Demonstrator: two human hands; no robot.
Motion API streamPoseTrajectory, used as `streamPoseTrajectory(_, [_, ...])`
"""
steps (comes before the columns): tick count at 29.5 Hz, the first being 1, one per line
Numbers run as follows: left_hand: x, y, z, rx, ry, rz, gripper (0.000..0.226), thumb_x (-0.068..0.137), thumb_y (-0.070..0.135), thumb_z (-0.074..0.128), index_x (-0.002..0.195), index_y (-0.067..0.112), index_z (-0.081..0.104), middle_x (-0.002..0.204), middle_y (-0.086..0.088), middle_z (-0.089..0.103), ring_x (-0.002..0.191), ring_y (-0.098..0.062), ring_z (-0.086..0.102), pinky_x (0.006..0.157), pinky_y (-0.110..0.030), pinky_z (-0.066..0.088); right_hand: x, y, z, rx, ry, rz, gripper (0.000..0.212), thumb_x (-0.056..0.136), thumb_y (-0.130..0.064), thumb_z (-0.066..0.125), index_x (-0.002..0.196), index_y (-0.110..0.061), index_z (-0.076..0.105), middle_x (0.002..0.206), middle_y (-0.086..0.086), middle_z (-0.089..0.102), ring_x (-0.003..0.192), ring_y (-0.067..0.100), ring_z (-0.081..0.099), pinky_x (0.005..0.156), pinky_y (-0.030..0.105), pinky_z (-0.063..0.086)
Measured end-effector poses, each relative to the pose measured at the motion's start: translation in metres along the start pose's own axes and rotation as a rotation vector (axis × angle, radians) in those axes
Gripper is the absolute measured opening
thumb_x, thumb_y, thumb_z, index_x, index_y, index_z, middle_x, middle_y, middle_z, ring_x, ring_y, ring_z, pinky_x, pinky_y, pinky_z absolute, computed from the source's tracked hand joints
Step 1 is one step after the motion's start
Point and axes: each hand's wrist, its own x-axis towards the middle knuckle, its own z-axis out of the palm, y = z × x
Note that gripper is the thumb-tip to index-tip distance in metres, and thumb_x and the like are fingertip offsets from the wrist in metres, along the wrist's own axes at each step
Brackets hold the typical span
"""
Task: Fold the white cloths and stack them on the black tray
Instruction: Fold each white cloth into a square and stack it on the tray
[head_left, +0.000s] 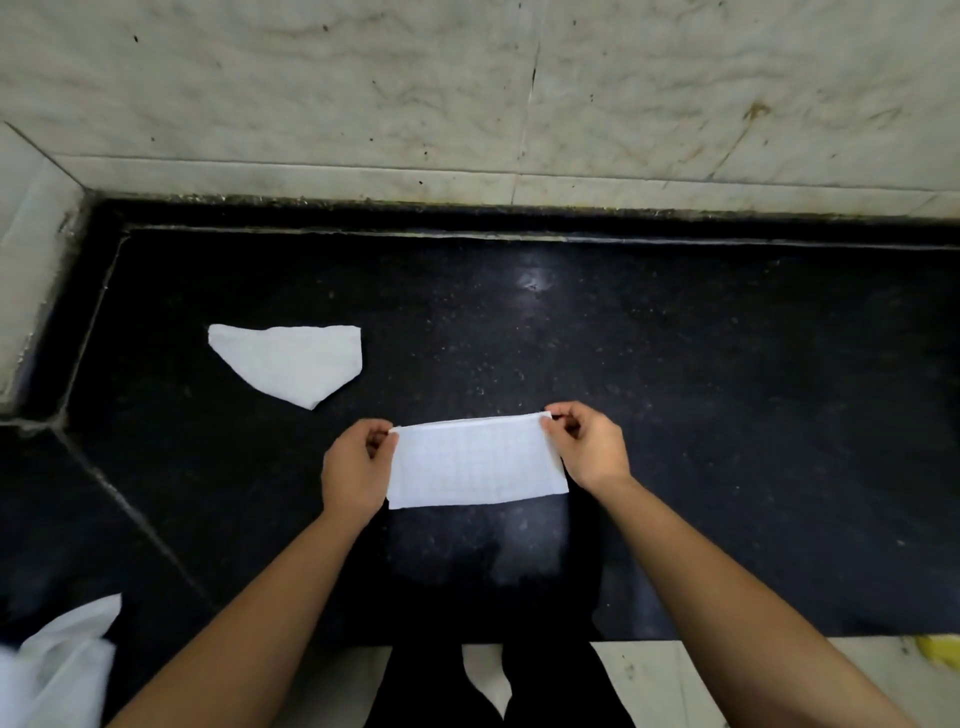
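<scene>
Cloth: white cloth (475, 462) held just toward 6 o'clock of frame centre, over the black counter (727, 389). It looks folded to a rectangle, with a doubled edge along 12 o'clock. Contact with the counter cannot be told.
Left hand (353, 467): 10 o'clock corner pinched between thumb and fingers.
Right hand (587, 447): 2 o'clock corner pinched the same way.
Others: 1 folded piece (291, 361) lies at 10 o'clock of the held cloth, well apart. A loose white heap (57, 670) is seen at 7 o'clock.
Black tray: not told apart from the counter.
Step (judged): next fold being set up.
Method: top edge to be kept taut and level. The 3 o'clock end is to be brought onto the 9 o'clock end, corners matched, and only then is the crease pressed.
Risk: layers may slip if only 1 is pinched.
</scene>
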Motion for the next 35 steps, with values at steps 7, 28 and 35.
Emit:
streamPoseTrajectory(7, [-0.024, -0.012, -0.001, 0.498, 0.047, 0.56, 0.044, 0.1, 0.036, 0.039, 0.133, 0.012, 0.055, 0.141, -0.014, 0.046, 0.129, -0.032, 0.045, 0.099, -0.049, 0.043, -0.041, -0.004, 0.021, -0.519, 0.182, -0.491, 0.052, 0.1, -0.036, 0.045, 0.148, -0.014, 0.041, 0.142, 0.014, 0.045, 0.127, 0.031, 0.047, 0.103, 0.046, 0.042])
streamPoseTrajectory(28, [-0.031, -0.023, 0.019, 0.91, -0.327, 0.454, 0.074, 0.095, 0.066, -0.002, 0.156, 0.025, 0.006, 0.164, -0.014, 0.005, 0.151, -0.03, 0.0, 0.116, -0.063, 0.014, -0.083, 0.009, 0.02, -0.336, 0.074, 0.186, 0.044, 0.091, -0.056, 0.057, 0.117, -0.02, 0.058, 0.119, 0.002, 0.053, 0.103, 0.025, 0.06, 0.085, 0.039, 0.051])
streamPoseTrajectory(35, [-0.029, -0.019, 0.018, 0.92, -0.384, 0.448, 0.076, 0.091, 0.068, 0.0, 0.156, 0.027, 0.0, 0.165, -0.012, -0.002, 0.151, -0.029, -0.005, 0.117, -0.061, 0.008, -0.067, 0.007, 0.011, 0.032, 0.054, 0.421, 0.028, 0.081, -0.036, 0.075, 0.103, -0.021, 0.065, 0.091, -0.008, 0.069, 0.092, 0.015, 0.066, 0.076, 0.026, 0.048])
